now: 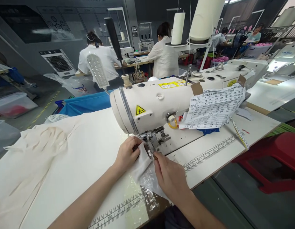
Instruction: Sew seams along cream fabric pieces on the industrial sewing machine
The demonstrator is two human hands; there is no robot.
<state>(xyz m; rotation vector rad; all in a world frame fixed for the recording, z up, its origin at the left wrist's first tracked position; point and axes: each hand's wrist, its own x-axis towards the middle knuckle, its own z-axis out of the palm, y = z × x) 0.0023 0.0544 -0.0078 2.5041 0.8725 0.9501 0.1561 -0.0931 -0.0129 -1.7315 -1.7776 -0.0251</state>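
Observation:
A white sewing machine (147,105) stands over the table, with its metal presser foot area (151,138) just beyond my fingers. My left hand (128,152) is closed, thumb and fingers pinching the edge of a white fabric piece (141,165) left of the foot. The fabric hangs down between my hands toward the table's front edge. To the right of the foot, my right hand (171,175) is closed, its thumb and forefinger pressed together beside a small metal part (150,152) and over the fabric. What those fingertips grip is hidden.
Cream fabric (42,143) lies heaped on the table's left. Handwritten sheets (209,108) are taped to the machine, and a tape measure (240,133) lies to the right. Thread cones (206,20) stand behind. A red stool (273,159) is at right. Several people work at machines farther back.

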